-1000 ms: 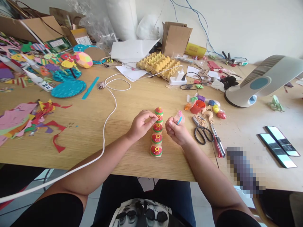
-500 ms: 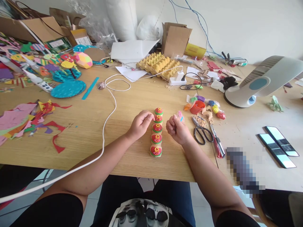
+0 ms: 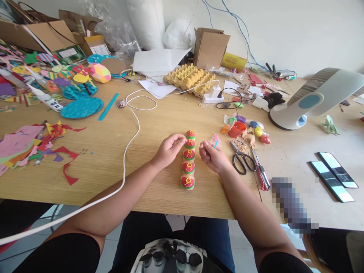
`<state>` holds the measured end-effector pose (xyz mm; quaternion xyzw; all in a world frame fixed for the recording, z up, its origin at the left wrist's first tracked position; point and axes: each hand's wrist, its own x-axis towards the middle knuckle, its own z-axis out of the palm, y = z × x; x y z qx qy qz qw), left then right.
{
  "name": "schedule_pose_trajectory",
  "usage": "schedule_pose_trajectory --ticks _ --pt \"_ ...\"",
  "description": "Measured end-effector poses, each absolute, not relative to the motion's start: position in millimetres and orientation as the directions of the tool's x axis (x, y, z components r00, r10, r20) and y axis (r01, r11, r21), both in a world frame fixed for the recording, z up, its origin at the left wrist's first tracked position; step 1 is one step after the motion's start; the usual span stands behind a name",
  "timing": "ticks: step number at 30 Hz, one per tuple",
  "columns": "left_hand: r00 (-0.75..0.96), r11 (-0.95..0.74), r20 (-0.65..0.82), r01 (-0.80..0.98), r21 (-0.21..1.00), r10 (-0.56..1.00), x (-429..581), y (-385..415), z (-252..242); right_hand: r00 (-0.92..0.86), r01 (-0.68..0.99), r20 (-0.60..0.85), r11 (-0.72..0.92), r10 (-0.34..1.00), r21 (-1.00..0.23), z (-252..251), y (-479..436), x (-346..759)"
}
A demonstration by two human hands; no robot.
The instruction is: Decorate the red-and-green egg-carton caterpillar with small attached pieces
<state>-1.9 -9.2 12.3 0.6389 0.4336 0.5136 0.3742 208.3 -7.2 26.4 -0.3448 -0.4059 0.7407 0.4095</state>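
A narrow strip of egg-carton cups (image 3: 188,167) lies lengthwise in front of me. Its domes carry red clay, green rims, yellow rings and small pink dots. My left hand (image 3: 171,149) is closed in a pinch at the strip's left side, by the second dome from the far end; anything between its fingertips is too small to make out. To the right of the strip, my right hand (image 3: 212,156) is closed around a thin blue stick-like tool (image 3: 216,143), mostly hidden by the fingers. Pink material in clear wrapping (image 3: 215,137) shows just behind that hand.
Scissors (image 3: 242,157), a red-handled utility knife (image 3: 261,172), a red cup (image 3: 237,129) and bagged clay lie right of my hand. Two phones (image 3: 332,178) and a fan (image 3: 309,98) stand farther right. A white cable (image 3: 124,159) crosses my left arm. Paper scraps (image 3: 31,144) cover the left.
The right hand has turned slightly, its fingers shifting and the blue tool showing more. My left hand keeps almost the same place, and the strip has stayed put.
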Motion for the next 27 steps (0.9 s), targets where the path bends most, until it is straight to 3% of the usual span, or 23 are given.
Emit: schedule_pose_trajectory --ticks 16,27 --pt "0.097 -0.293 0.278 0.250 0.923 0.956 -2.3 -8.7 14.0 -0.415 -0.365 -0.160 -0.325 0.896 -0.873 22.6 -4.9 208.5" --pt "0.107 -0.336 0.319 0.281 0.899 0.942 -2.7 -6.8 11.1 -0.407 -0.404 -0.174 -0.347 0.897 -0.846 21.4 -3.0 209.9"
